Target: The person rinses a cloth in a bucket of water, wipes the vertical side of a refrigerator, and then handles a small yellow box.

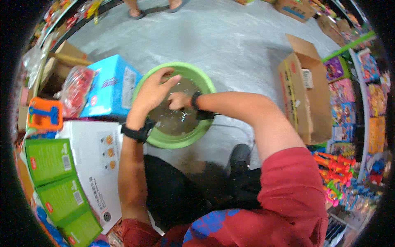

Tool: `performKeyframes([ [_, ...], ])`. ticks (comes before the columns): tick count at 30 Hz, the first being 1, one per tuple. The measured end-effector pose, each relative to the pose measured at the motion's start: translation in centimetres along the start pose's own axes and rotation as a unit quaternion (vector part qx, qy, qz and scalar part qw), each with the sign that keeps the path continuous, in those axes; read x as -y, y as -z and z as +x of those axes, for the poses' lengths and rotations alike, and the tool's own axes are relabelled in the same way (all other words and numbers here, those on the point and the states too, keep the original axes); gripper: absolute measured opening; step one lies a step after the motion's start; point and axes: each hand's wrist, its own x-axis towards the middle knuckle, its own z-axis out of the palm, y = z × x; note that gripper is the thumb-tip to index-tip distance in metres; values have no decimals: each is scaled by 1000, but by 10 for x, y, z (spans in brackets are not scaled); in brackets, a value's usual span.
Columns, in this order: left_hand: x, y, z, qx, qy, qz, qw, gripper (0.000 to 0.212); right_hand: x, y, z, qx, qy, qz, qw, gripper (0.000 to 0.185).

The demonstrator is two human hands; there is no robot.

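A round green plastic basin (172, 143) with murky, brownish water (182, 122) stands on the floor before me. Over its left side is my left hand (157, 89), fingers apart and thumb pointing right, with nothing seen in it. My right hand (179, 101) is over the middle of the basin, at or just above the water, its fingers curled in. Whether those fingers hold something small is hidden by blur and the angle. Each wrist wears a black band, and a dark object hangs under the right wrist at the basin's rim.
Left of the basin stand a blue box (105, 89), a white carton (89, 154) and green boxes (51, 160). An open cardboard box (318, 105) is at the right, beside shelves of packaged toys. Another person's feet (135, 12) are at the top.
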Motion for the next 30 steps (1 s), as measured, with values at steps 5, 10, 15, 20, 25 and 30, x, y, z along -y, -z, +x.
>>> performKeyframes([
  [5,8,12,-9,-35,5,27,999,50,49,30,-16,151,-100,242,953,35],
  [10,22,23,-16,-66,24,10,997,50,58,43,-12,177,-144,296,927,22],
  [15,29,34,-25,-68,32,23,997,50,90,66,-18,236,-116,118,957,24],
  [20,21,39,-33,-73,48,24,996,53,86,55,-6,65,-72,-65,993,63],
  [25,27,38,-29,-64,42,3,997,55,74,41,4,-35,-37,-89,995,48],
  [30,26,41,-37,-67,48,8,997,55,96,37,-2,-123,147,-107,976,37],
])
